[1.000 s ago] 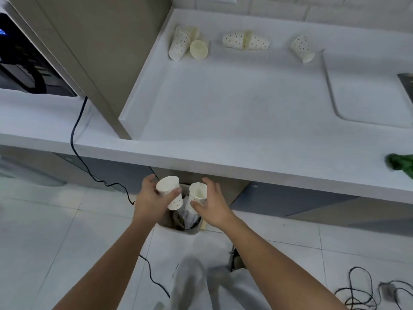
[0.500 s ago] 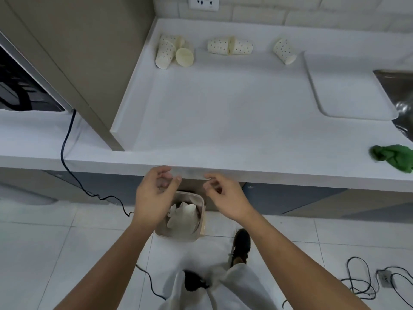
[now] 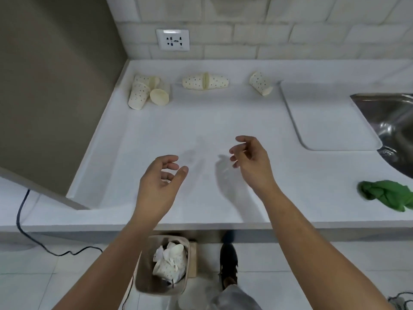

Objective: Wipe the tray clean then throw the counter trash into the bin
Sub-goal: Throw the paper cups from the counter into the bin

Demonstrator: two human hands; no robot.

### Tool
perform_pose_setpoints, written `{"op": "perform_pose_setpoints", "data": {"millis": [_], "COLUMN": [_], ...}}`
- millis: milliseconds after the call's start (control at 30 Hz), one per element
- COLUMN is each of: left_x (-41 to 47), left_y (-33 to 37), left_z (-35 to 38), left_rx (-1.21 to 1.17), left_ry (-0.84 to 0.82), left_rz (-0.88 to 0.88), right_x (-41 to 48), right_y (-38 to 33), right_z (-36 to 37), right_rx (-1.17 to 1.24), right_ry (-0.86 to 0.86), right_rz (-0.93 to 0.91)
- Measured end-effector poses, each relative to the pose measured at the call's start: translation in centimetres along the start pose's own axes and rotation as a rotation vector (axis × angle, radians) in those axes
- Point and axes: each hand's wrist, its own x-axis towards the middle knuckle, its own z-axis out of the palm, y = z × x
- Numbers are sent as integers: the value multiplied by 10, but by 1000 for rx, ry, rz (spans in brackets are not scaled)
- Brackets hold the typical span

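Kitchen or pantry, white counter (image 3: 223, 130) with steel sink (image 3: 388, 121) at its right end, tiled wall and socket (image 3: 172, 40) behind it

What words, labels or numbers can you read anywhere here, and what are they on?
No readable text anywhere.
The wall socket shows dark slots and marks too blurred to read.
The paper cups carry only dots, no lettering.

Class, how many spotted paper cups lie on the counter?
6. Three in the back-left cluster, a pair rim to rim at mid-back, one cup near the tray. The cluster may hide another; crumpled ones in the bin are not counted.
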Motion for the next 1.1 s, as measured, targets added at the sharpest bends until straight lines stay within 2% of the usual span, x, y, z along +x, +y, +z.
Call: {"op": "perform_pose_setpoints", "data": {"millis": [233,433,533,733,933,1033,1100], "left_x": [84,140,162,189,196,201,206], "left_y": [24,39,46,56,56,57,58], "left_z": [51,84,92,99,105,108,110], "left_rx": [22,69,123,177,195,145,69], "left_ry": [30,48,55,73,39,45,50], "left_rz": [-3,6,5,25,-6,-54,-106], "right_x": [146,276,317,362,375,357,331], "right_y": [3,22,27,32,54,59,53], "right_z": [-46,-67,-70,-69,-62,-47,-26], "right_rx": [-176,-617,-853,-1037,-1006,-880,-670], "right_ry": [5,184,260,195,151,187,154], "right_rz": [23,-46,-96,-32,1,-110,-231]}}
